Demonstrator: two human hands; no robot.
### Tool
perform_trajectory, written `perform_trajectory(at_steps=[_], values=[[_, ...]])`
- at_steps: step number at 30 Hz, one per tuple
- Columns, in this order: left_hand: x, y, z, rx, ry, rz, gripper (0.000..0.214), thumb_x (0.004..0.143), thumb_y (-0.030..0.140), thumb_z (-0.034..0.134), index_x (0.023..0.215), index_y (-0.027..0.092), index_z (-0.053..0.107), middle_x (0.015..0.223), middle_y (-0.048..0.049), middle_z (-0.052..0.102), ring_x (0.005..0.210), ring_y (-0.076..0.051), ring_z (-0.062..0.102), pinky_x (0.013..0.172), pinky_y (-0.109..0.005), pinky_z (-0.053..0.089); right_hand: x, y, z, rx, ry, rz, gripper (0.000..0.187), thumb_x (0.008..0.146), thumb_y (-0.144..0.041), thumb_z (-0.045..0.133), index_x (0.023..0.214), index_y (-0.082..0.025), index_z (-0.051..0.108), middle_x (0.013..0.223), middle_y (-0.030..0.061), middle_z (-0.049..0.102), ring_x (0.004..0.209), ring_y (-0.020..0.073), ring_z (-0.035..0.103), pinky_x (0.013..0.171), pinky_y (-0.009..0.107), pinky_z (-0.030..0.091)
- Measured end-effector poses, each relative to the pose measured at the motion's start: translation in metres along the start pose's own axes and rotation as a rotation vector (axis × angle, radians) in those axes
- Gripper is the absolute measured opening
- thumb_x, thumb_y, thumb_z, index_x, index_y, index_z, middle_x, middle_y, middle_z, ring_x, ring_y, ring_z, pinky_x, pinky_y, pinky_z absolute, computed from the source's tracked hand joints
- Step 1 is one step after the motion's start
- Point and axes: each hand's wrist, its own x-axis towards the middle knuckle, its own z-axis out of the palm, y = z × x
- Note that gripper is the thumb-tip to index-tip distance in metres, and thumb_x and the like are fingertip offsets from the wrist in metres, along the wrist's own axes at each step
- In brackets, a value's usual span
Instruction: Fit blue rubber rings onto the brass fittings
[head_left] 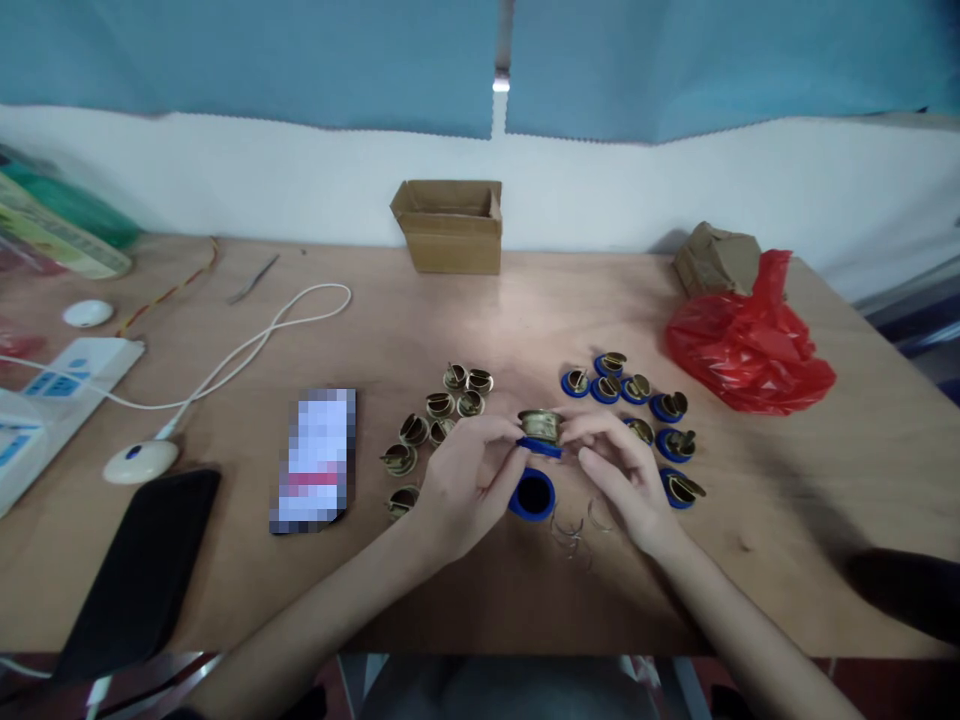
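My left hand point(461, 480) and my right hand point(619, 465) meet at the middle of the wooden table point(525, 300), both pinching one brass round part on a blue ring point(540, 432). A loose blue ring point(532, 495) lies just below them. To the left sits a cluster of several bare brass parts point(439, 420). Several brass parts fitted with blue rings point(637, 400) lie on the right. A few thin wire rings point(574, 525) rest near my right wrist.
A small open cardboard box point(450, 225) stands at the back. A red plastic bag point(750, 340) and brown paper lie at the right. On the left are a black phone point(142, 570), a blurred card point(315, 460), a white cable, a power strip point(52, 400) and tweezers point(253, 278).
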Motion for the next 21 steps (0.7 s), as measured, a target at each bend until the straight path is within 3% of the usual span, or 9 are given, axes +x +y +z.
perform_trajectory(at_steps=[9, 14, 21], values=[[0.002, 0.000, -0.002, -0.043, -0.052, -0.089, 0.014, 0.091, 0.013, 0.065, 0.102, 0.019, 0.060, 0.093, -0.0036, 0.072, 0.087, -0.016, 0.073, 0.080, -0.026, 0.058, 0.000, -0.005, -0.008, 0.053, -0.020, 0.057, 0.020, 0.100, -0.025, 0.055, 0.110, -0.027, 0.073, 0.116, 0.0056, 0.070, 0.108, 0.0204, 0.068, 0.090, 0.034, 0.058], [0.006, 0.002, -0.005, -0.014, -0.035, -0.106, 0.011, 0.089, 0.016, 0.068, 0.099, 0.019, 0.064, 0.089, -0.0024, 0.073, 0.082, -0.014, 0.072, 0.078, -0.025, 0.057, -0.003, -0.001, -0.007, 0.041, 0.065, 0.089, 0.028, 0.099, -0.025, 0.056, 0.123, -0.030, 0.071, 0.128, 0.0068, 0.063, 0.120, 0.0241, 0.061, 0.101, 0.039, 0.053], [0.015, 0.009, -0.012, -0.233, -0.181, -0.313, 0.006, 0.086, 0.014, 0.066, 0.090, 0.018, 0.069, 0.076, 0.0011, 0.075, 0.067, -0.010, 0.070, 0.065, -0.019, 0.055, 0.000, 0.001, -0.002, -0.030, 0.194, 0.021, 0.032, 0.097, -0.020, 0.058, 0.124, -0.031, 0.070, 0.128, 0.0060, 0.059, 0.108, 0.0215, 0.065, 0.099, 0.041, 0.055]])
